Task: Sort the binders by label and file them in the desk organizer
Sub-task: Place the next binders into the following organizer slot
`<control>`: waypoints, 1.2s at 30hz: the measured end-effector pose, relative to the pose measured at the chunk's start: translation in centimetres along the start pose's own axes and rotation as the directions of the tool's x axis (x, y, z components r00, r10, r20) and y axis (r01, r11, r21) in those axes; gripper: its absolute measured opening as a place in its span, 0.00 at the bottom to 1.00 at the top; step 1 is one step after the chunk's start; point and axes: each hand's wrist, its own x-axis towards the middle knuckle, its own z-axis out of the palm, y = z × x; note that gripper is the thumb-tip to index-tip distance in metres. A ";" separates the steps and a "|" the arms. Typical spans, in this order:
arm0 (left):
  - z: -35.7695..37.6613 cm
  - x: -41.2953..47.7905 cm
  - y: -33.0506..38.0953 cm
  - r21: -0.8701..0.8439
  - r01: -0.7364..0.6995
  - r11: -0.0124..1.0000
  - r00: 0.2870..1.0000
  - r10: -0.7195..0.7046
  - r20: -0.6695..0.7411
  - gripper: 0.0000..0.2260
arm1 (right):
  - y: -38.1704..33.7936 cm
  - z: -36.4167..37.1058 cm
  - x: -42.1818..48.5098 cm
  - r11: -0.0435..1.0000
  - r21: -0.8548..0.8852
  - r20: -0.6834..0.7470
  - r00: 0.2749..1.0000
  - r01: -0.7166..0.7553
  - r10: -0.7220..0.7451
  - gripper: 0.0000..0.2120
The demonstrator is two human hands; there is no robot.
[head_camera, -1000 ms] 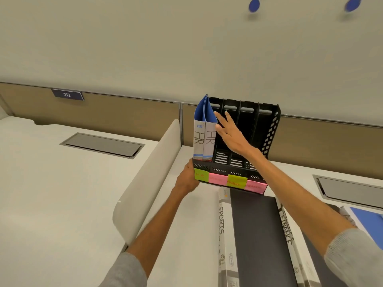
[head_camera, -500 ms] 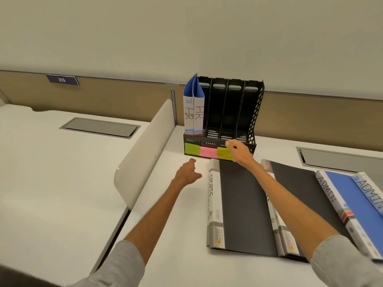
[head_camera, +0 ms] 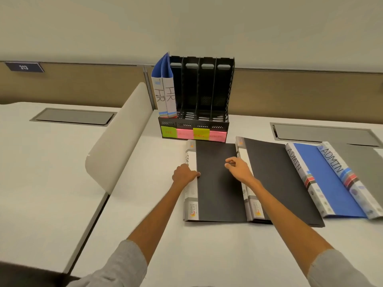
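Note:
A black desk organizer [head_camera: 222, 83] with four slots stands at the back of the desk, green and pink sticky labels on its front. Two blue binders marked HR [head_camera: 164, 94] stand in its leftmost slot. A black binder with a white spine marked SPORTS [head_camera: 217, 183] lies flat in front. My left hand [head_camera: 184, 175] grips its spine edge. My right hand [head_camera: 238, 168] hovers over its right edge, fingers loosely curled, holding nothing. A second black binder [head_camera: 279, 179] lies partly under it. Two blue binders marked ADMIN [head_camera: 319, 175] lie at the right.
A white curved divider [head_camera: 116, 146] separates this desk from the one at the left. Grey cable hatches [head_camera: 323, 133] sit in the desk at the right and the far left [head_camera: 72, 117]. A beige partition runs behind the organizer.
Both hands left the organizer and came down towards me. My left hand now grips the SPORTS binder's spine; my right hand moved from the organizer's front to over the binder's right edge.

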 end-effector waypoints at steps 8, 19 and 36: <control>1.9 -1.6 0.6 -0.061 0.129 0.990 0.984 -0.135 -0.119 0.26 | 2.7 3.0 -2.4 0.959 -0.255 0.209 0.975 0.125 -0.071 0.27; 4.5 -5.5 -2.4 -0.168 0.179 0.969 0.939 -0.219 -0.265 0.30 | 5.6 4.9 -2.7 0.870 -0.418 0.196 0.962 0.259 -0.192 0.28; 5.4 -9.9 -2.5 -0.344 0.083 0.935 0.898 -0.220 -0.381 0.26 | 4.5 5.3 -3.2 0.916 -0.341 0.221 0.965 0.210 -0.139 0.27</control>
